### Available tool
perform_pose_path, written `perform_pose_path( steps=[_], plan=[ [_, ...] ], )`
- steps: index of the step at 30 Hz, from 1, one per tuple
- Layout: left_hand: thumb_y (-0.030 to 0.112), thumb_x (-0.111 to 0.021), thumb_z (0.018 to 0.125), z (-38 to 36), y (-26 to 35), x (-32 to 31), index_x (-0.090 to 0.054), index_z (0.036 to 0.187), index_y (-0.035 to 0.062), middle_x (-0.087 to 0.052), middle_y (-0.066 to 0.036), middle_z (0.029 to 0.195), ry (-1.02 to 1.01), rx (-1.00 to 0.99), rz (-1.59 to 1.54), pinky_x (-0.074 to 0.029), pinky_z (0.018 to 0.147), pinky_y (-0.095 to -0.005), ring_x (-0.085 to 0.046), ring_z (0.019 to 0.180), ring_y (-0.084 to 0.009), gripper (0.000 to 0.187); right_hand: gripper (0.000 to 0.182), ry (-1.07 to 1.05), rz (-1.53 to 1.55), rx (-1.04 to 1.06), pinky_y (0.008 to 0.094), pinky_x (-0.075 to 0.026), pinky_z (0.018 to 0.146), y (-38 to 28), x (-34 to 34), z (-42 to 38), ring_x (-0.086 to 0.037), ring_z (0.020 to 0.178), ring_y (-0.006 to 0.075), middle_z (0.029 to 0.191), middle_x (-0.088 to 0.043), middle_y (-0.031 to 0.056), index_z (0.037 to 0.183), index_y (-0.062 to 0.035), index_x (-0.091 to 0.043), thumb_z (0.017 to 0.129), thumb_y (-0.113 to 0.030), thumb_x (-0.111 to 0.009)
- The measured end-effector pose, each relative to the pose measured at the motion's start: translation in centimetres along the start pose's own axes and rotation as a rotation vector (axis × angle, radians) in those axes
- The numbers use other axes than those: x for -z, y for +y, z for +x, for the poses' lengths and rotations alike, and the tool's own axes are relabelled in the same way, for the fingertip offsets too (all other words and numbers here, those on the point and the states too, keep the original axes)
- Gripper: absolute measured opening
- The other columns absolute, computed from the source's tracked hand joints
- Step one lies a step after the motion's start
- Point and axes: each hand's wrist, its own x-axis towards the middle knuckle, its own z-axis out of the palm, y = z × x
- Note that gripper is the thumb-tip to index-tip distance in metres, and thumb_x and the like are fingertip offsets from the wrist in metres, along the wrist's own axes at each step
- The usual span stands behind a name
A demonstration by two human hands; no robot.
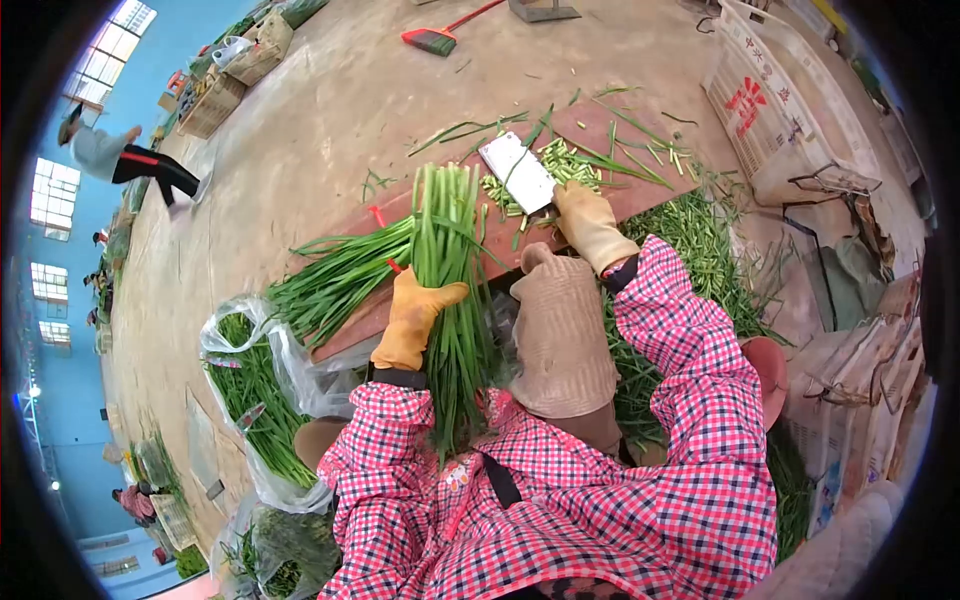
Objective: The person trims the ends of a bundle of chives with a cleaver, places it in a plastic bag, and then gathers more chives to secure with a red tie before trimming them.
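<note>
My left hand (pixel 415 320), in an orange glove, is closed around a thick bundle of long green stalks (pixel 445 235), pale ends pointing away from me. In my gloved right hand (pixel 592 225) is the handle of a wide-bladed cleaver (pixel 517 172). Its blade lies over the reddish board (pixel 640 200), among short cut stalk pieces (pixel 570 163). More long green stalks (pixel 350 275) rest across the board left of the bundle.
A plastic bag of greens (pixel 255 390) is at the left, with loose leaves (pixel 690 250) heaped at the right. A white crate (pixel 770 110) stands at the upper right. A broom (pixel 432 40) lies on the floor. A person (pixel 135 160) is far left.
</note>
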Motion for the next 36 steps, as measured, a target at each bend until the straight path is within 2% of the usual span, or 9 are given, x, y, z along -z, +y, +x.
perform_pose_path(
  steps=[4, 8, 9, 12, 15, 17, 21, 24, 36],
  plan=[
    [0.010, -0.077, 0.070, 1.5, -1.0, -2.1, -0.066, 0.108, 0.0023, -0.072, -0.010, 0.095, 0.127, -0.127, 0.473, -0.052, 0.077, -0.0318, -0.067, 0.083, -0.0206, 0.041, 0.038, -0.061, 0.165, -0.197, 0.0484, -0.054, 0.086, -0.5, 1.1, 0.9, -0.063, 0.107, 0.0388, 0.120, -0.061, 0.0201, 0.114, -0.0047, -0.060, 0.081, -0.019, -0.072],
    [0.015, -0.076, 0.066, 3.0, -2.4, -3.4, -0.064, 0.114, 0.0045, -0.070, -0.020, 0.105, 0.232, -0.046, 0.738, -0.052, 0.086, -0.0383, -0.067, 0.098, -0.0350, 0.051, 0.043, -0.216, 0.526, -0.292, 0.0432, -0.053, 0.081, 1.8, 1.2, 3.4, -0.067, 0.097, 0.0367, 0.111, -0.066, 0.0245, 0.123, -0.0015, -0.058, 0.085, -0.019, -0.067],
    [0.017, -0.076, 0.066, 3.3, -2.6, -3.5, -0.062, 0.116, 0.0053, -0.069, -0.021, 0.109, 0.242, 0.019, 0.782, -0.052, 0.088, -0.0414, -0.065, 0.105, -0.0387, 0.054, 0.042, -0.175, 0.586, -0.283, 0.0473, -0.050, 0.092, 2.6, 1.2, 3.3, -0.060, 0.112, 0.0413, 0.115, -0.064, 0.0280, 0.122, -0.0006, -0.060, 0.087, -0.024, -0.064],
    [0.018, -0.077, 0.066, 4.0, -3.1, -3.9, -0.061, 0.118, 0.0062, -0.069, -0.020, 0.108, 0.257, -0.004, 0.807, -0.052, 0.087, -0.0428, -0.065, 0.103, -0.0400, 0.056, 0.043, 0.298, 0.724, -0.144, 0.0454, -0.049, 0.094, 2.9, 2.1, -0.3, -0.060, 0.114, 0.0413, 0.119, -0.063, 0.0283, 0.126, -0.0004, -0.057, 0.089, -0.021, -0.062],
    [0.018, -0.075, 0.068, 5.8, -4.1, -4.5, -0.055, 0.121, 0.0011, -0.068, -0.027, 0.101, 0.215, 0.033, 0.919, -0.053, 0.084, -0.0468, -0.065, 0.098, -0.0437, 0.059, 0.043, 0.235, 0.903, -0.131, 0.0424, -0.050, 0.091, 3.9, 1.8, -2.7, -0.063, 0.109, 0.0411, 0.112, -0.065, 0.0262, 0.125, 0.0007, -0.055, 0.088, -0.019, -0.067],
    [0.017, -0.074, 0.071, 6.5, -4.9, -4.6, -0.052, 0.116, -0.0032, -0.067, -0.030, 0.096, 0.202, -0.014, 0.981, -0.053, 0.081, -0.0494, -0.066, 0.095, -0.0450, 0.054, 0.042, 0.233, 0.816, -0.035, 0.0399, -0.054, 0.081, 3.0, 4.4, -5.3, -0.067, 0.096, 0.0373, 0.101, -0.068, 0.0211, 0.121, -0.0012, -0.057, 0.085, -0.017, -0.073],
    [0.009, -0.073, 0.071, 6.6, -5.7, -4.9, -0.051, 0.098, 0.0002, -0.066, -0.022, 0.087, 0.281, -0.206, 1.128, -0.058, 0.067, -0.0449, -0.069, 0.079, -0.0393, 0.036, 0.034, 0.257, 0.612, -0.046, 0.0406, -0.055, 0.070, 2.1, 2.9, -7.8, -0.070, 0.082, 0.0313, 0.092, -0.069, 0.0145, 0.114, -0.0058, -0.058, 0.085, -0.014, -0.073],
    [0.010, -0.073, 0.071, 6.7, -6.6, -5.0, -0.052, 0.100, 0.0001, -0.066, -0.022, 0.087, 0.300, -0.243, 1.132, -0.058, 0.067, -0.0440, -0.069, 0.078, -0.0386, 0.037, 0.033, 0.322, 0.505, 0.047, 0.0407, -0.055, 0.070, 1.9, 1.1, -8.2, -0.070, 0.083, 0.0320, 0.093, -0.069, 0.0146, 0.116, -0.0067, -0.059, 0.085, -0.013, -0.071],
    [0.011, -0.073, 0.072, 6.8, -3.8, -3.9, -0.054, 0.106, -0.0028, -0.069, -0.027, 0.095, 0.112, -0.010, 1.046, -0.056, 0.079, -0.0477, -0.068, 0.091, -0.0428, 0.041, 0.019, 0.166, 0.072, 0.098, 0.0450, -0.052, 0.061, 0.0, -0.4, -6.4, -0.066, 0.076, 0.0360, 0.089, -0.066, 0.0140, 0.108, -0.0082, -0.052, 0.096, -0.021, -0.057]
  ],
)
